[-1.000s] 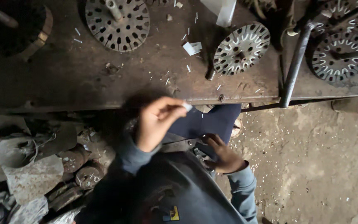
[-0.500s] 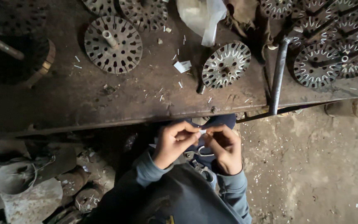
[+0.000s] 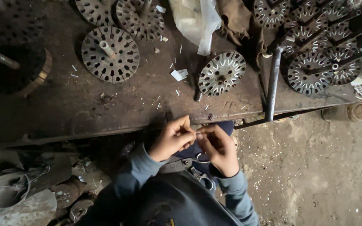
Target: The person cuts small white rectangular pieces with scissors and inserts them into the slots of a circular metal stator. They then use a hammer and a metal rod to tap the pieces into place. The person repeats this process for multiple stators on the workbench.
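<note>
Both hands meet just below the counter's near edge [image 3: 105,132], over the lap: left hand [image 3: 173,138] and right hand [image 3: 219,147], each grip pressed together on one small pale strip [image 3: 196,134], too small to tell the material. Scissors [image 3: 200,167] lie in the lap under the right hand, untouched. The strip looks in mid-handling, not yet placed in anything. On the counter near that edge lie scattered pale slivers and a folded white scrap [image 3: 179,74]. Nearest slotted rotor disc [image 3: 222,73] sits at mid-counter, unattended; a bigger disc with a shaft [image 3: 110,54] sits left of it; more discs crowd the far right corner [image 3: 315,71]. A clear plastic bag [image 3: 197,19] lies at the far edge.
</note>
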